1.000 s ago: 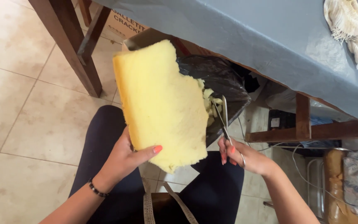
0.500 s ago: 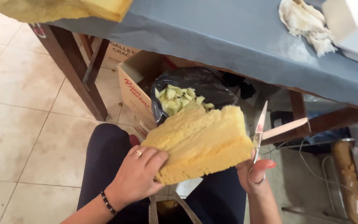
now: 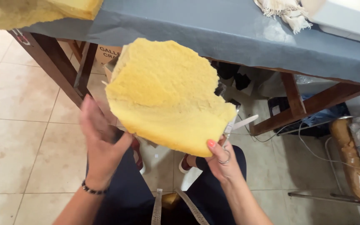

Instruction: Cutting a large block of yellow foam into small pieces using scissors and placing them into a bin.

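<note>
Right hand (image 3: 221, 160) pinching yellow foam slab (image 3: 167, 96) and scissors (image 3: 236, 125), left hand (image 3: 101, 141) open, apart

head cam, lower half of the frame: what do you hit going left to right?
Left hand with a dark bracelet → yellow foam slab → right hand holding scissors → wooden table brace → brown bundle at the right edge.

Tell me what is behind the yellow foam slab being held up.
Behind the yellow foam slab show a table leg, a cardboard box and the blue-covered table edge. The slab hides whatever the box holds. Scissors poke out at its right edge.
</note>
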